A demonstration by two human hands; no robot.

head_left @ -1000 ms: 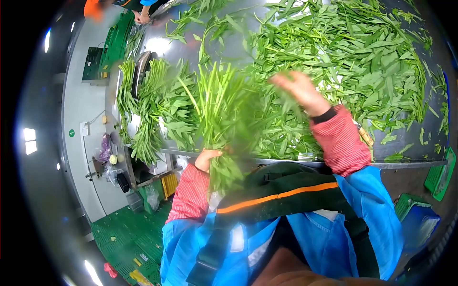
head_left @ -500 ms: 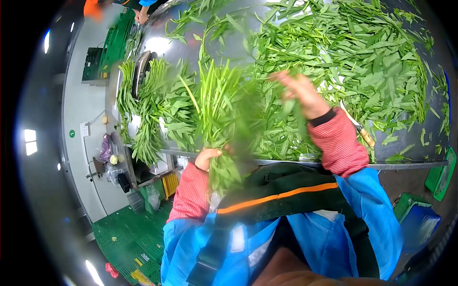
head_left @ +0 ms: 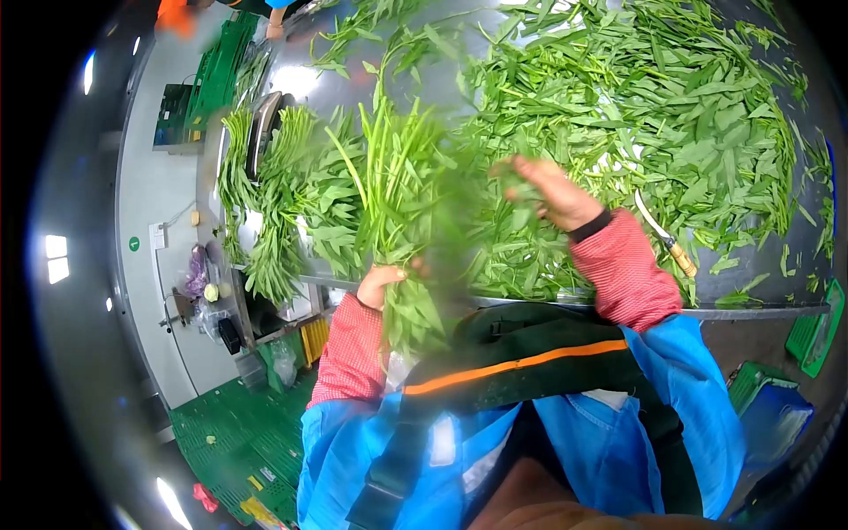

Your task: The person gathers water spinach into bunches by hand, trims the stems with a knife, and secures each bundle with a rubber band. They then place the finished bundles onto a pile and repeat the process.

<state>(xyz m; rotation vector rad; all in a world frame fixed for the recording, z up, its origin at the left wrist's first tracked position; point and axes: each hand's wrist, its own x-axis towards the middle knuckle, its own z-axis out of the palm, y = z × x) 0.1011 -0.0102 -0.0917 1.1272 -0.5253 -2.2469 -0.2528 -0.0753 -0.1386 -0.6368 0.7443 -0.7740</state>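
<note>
My left hand (head_left: 386,284) is wrapped around the lower part of a bunch of leafy green stems (head_left: 389,190), whose pale stalks point up and away from me. To its right, my right hand (head_left: 552,190) is over the heap of loose greens (head_left: 698,132). Its fingers are bent together near some blurred leaves, and what they pinch is hard to make out. A curved knife (head_left: 678,256) with a wooden handle rests on the metal table to the right of my right hand. Laid-out bundles (head_left: 278,212) of the same greens lie left of the held bunch.
A scale-like device (head_left: 264,124) stands among the bundles at the left. Green crates (head_left: 216,75) are by the wall, and another person's hand (head_left: 276,24) shows at the top. The metal table edge (head_left: 751,312) runs in front of me, with a green basket (head_left: 814,329) at the right.
My right hand has moved slightly down over the heap. My left hand and the held bunch have shifted only a little. The other person's hand at the top has moved slightly.
</note>
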